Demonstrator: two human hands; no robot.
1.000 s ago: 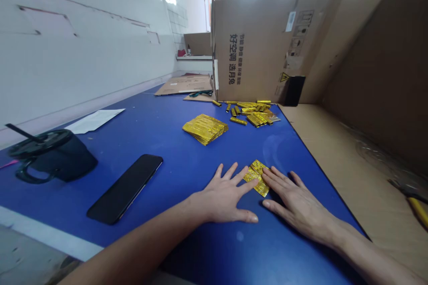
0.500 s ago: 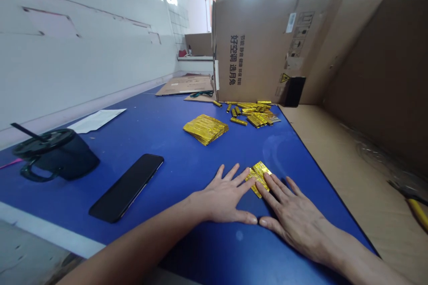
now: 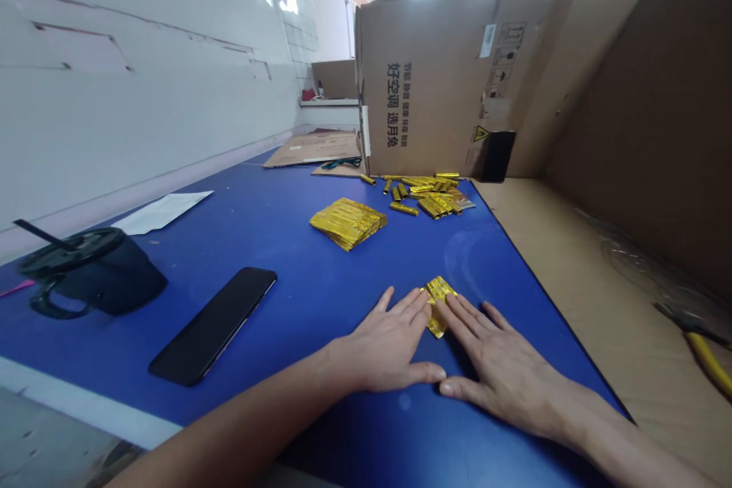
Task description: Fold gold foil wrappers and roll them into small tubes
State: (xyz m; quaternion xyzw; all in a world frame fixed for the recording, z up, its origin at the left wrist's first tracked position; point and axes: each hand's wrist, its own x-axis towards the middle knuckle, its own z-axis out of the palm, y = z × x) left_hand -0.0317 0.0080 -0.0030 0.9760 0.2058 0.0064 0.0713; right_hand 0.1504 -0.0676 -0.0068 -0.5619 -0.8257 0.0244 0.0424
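A small sheet of shiny gold foil paper (image 3: 438, 319) lies on the blue table, creased down its length. My left hand (image 3: 389, 343) rests flat with its fingertips on the sheet's left side. On the right side lie the fingertips of my right hand (image 3: 497, 358), also flat and outstretched. The two thumbs almost meet below the foil, and the fingers hide part of it. Farther up the table sits a fanned stack of gold foil sheets (image 3: 348, 223). Behind it to the right is a pile of rolled gold foil pieces (image 3: 438, 202).
To the left are a black phone (image 3: 214, 326), a dark mug (image 3: 108, 271) with a stick in it, and a white paper (image 3: 165, 212). A large cardboard box (image 3: 440, 84) stands at the back. Yellow-handled pliers (image 3: 706, 362) lie on cardboard at the right.
My left hand's fingers have drawn closer together over the foil, and my right fingertips have shifted slightly on it. The whole view has moved a little.
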